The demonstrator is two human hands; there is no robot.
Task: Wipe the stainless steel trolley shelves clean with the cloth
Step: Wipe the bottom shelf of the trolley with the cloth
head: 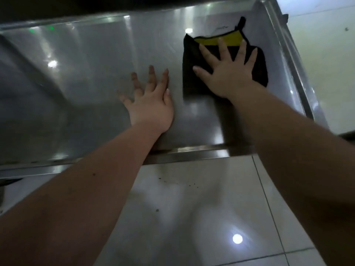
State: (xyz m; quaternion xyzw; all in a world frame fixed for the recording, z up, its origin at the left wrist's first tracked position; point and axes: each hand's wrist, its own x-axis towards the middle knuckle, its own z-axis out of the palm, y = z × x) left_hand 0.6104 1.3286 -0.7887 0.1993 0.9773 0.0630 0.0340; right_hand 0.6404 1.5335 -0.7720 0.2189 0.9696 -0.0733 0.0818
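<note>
head view looks down on the stainless steel trolley shelf [86, 83], with both bare forearms reaching forward over its front rim [192, 152]. the cloth [259, 60] lies flat on the right part of the shelf, near the raised right rim [288, 54] but not touching it. it is black, and at its far edge a yellow side [232, 38] is folded into sight; a small black loop [242, 22] sticks out from the far corner.

the right hand [228, 77] lies palm down on the cloth. its fingers [240, 52] are straight and spread wide apart, and they press flat on the fabric, so nothing is pinched or gripped. the left hand [151, 106] rests palm down on the bare steel just left of the cloth, with a narrow strip of shelf between them. its fingers [150, 79] are also straight and spread apart, holding nothing; they look a little blurred.

the steel shows several bright light reflections. below the front rim there is the pale tiled floor [192, 208], with some small dark spots [172, 182] and one round light reflection [237, 239].
</note>
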